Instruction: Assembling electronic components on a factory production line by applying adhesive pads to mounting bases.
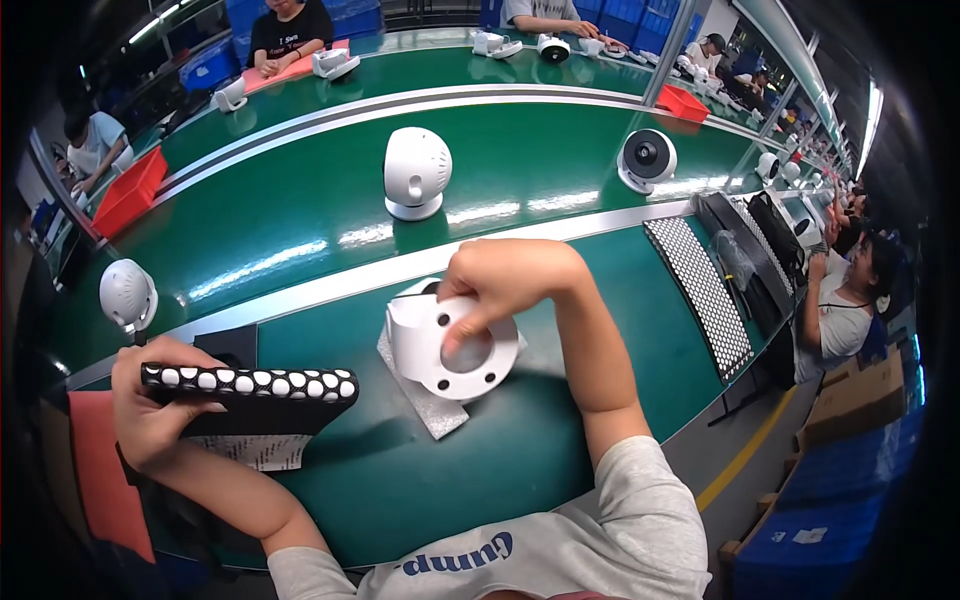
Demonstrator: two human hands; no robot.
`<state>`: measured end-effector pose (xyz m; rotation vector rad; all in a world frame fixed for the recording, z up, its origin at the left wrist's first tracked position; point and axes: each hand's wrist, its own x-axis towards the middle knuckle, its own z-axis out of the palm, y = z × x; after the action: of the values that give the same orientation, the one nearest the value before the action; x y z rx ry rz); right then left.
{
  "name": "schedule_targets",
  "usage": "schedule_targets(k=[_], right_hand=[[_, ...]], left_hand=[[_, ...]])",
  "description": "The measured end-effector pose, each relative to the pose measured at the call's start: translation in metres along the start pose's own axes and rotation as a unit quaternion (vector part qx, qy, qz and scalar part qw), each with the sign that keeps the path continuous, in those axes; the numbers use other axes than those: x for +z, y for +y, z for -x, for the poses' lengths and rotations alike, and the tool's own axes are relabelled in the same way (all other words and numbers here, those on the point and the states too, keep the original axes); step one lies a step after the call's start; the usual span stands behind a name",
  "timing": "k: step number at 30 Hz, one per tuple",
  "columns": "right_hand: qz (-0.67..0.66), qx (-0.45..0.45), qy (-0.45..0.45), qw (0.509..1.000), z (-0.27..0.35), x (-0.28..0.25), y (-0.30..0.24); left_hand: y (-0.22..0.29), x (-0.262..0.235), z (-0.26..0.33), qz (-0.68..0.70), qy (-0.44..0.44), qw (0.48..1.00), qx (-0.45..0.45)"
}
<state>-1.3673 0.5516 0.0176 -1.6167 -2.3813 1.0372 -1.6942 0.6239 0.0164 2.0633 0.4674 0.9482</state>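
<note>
My left hand (160, 410) grips one end of a black sheet with rows of white round dots (250, 382), fingers wrapped round it. The sheet is tilted, and its dark underside ends in a pale printed strip (258, 452). My right hand (505, 285) holds a white device with its ring-shaped base (465, 372) turned up. My thumb presses at the middle of the ring, among several dark round spots. Beneath the device lies a grey speckled pad (435, 415) on the green work surface. My other right fingers are partly hidden.
On the green conveyor stand white cameras: one ahead (415, 170), one right (648, 158), one left (128, 295). Another dotted sheet (700, 295) lies at right beside black trays (750, 250). Red bins (130, 192) edge the line. Co-workers sit across and at right.
</note>
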Motion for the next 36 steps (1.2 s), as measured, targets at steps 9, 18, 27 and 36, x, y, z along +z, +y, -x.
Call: schedule_targets(k=[9, 18, 27, 36], right_hand=[[0.042, -0.023, 0.151, 0.987, 0.082, -0.024, -0.016], [0.191, 0.21, 0.481, 0.829, 0.063, -0.038, 0.106], [0.262, 0.244, 0.578, 0.733, 0.061, -0.017, 0.219], [0.253, 0.237, 0.569, 0.745, 0.06, 0.003, 0.279]], left_hand=[[0.0, 0.0, 0.005, -0.013, 0.008, 1.0, -0.006], [0.017, 0.012, -0.002, -0.033, -0.021, 0.999, -0.009], [0.074, 0.038, -0.021, -0.09, -0.029, 0.995, 0.013], [0.079, 0.041, -0.018, -0.105, -0.032, 0.994, 0.024]])
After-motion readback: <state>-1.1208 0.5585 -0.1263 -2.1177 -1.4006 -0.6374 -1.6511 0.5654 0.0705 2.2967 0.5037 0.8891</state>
